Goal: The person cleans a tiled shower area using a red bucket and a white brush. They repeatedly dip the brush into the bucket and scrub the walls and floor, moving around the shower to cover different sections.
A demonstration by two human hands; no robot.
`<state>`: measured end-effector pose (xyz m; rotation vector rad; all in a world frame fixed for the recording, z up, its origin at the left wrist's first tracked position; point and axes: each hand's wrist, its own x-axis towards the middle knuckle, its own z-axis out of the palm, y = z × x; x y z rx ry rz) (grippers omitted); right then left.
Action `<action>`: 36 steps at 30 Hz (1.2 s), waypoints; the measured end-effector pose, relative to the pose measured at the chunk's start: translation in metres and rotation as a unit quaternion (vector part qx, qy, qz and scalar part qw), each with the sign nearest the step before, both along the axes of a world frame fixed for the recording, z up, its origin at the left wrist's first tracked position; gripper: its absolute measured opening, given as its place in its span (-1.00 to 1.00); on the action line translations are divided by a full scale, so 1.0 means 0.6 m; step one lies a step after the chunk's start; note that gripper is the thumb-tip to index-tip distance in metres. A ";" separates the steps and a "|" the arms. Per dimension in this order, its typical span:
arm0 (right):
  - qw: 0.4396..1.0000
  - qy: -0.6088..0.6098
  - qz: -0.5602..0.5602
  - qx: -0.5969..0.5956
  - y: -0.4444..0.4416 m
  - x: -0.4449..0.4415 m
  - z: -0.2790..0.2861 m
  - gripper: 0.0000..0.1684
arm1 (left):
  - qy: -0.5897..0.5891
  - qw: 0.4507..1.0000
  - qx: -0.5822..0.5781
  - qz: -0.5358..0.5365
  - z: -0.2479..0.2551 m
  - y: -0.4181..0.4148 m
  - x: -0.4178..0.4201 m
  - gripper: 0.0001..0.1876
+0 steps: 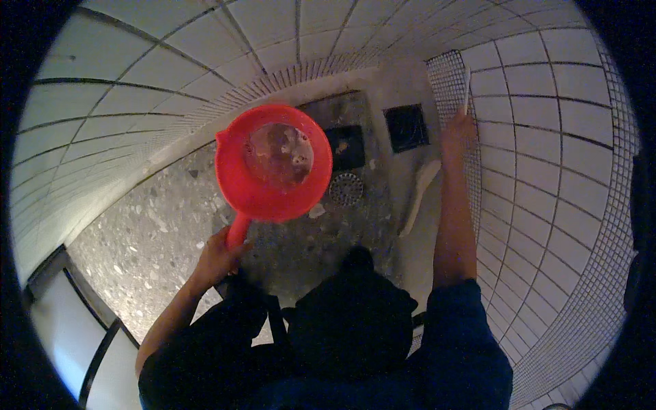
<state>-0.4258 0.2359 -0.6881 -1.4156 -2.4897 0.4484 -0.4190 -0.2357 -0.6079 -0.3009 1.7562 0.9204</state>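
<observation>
My left hand [218,259] grips the handle of a red plastic dipper [279,207], a pan-shaped vessel with a pouring spout. Cloudy liquid with patches of foam [279,151] covers its bottom. Further right, my right hand [457,130] is closed around a slim white stick-like tool [467,87], close against the mosaic-tiled edge of the wall. Its lower end is hidden in the hand, so its exact kind cannot be told. The dipper is held above the terrazzo floor, partly covering a dark square opening [348,146].
A round perforated drain cover [346,189] lies below the opening. On the ledge are a second dark square [406,128] and a pale curved strip [421,197]. White tiled walls [533,113] close in on both sides. A pale panel with dark edging [72,318] stands lower left.
</observation>
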 end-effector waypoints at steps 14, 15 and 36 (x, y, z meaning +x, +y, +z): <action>0.978 -0.072 0.148 -0.127 -0.113 0.149 0.016 -0.70 | -0.013 0.999 0.046 0.006 -0.012 -0.013 0.015 -0.63; 0.975 -0.004 0.197 -0.107 -0.179 0.134 0.056 -0.71 | -0.021 0.998 0.052 0.027 -0.011 -0.015 0.021 -0.61; 0.729 0.094 0.485 -0.474 -0.500 0.098 0.121 -0.68 | -0.179 0.935 0.211 0.221 -0.047 0.003 0.048 -0.26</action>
